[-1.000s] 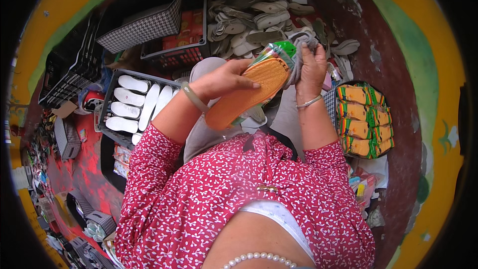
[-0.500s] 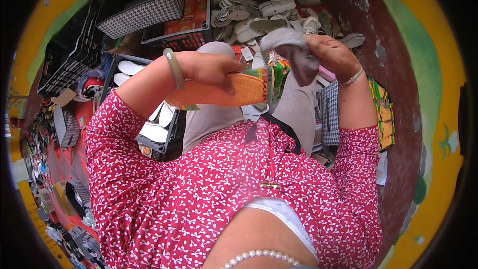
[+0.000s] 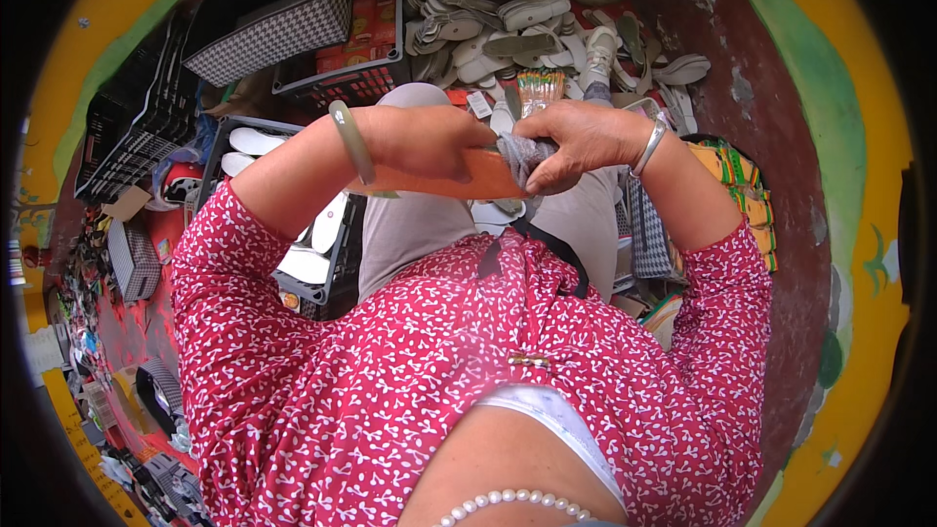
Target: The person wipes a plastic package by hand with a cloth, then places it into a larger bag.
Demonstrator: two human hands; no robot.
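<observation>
Both forearms were raised across the chest, the left hand (image 3: 429, 141) clasped around an orange insole (image 3: 459, 176) held level above the lap, the right hand (image 3: 576, 141) closed on a grey cloth (image 3: 522, 156) pressed to the insole's end. Below, the red floor (image 3: 127, 332) carried a black crate (image 3: 332, 263) of white insoles (image 3: 256, 141) and a loose heap of grey soles (image 3: 527, 15).

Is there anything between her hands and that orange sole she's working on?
Nothing separates the left hand from the flat orange shoe sole; it grips it directly. The right hand presses a grey cloth against the sole's end, so the cloth lies between them.
</observation>
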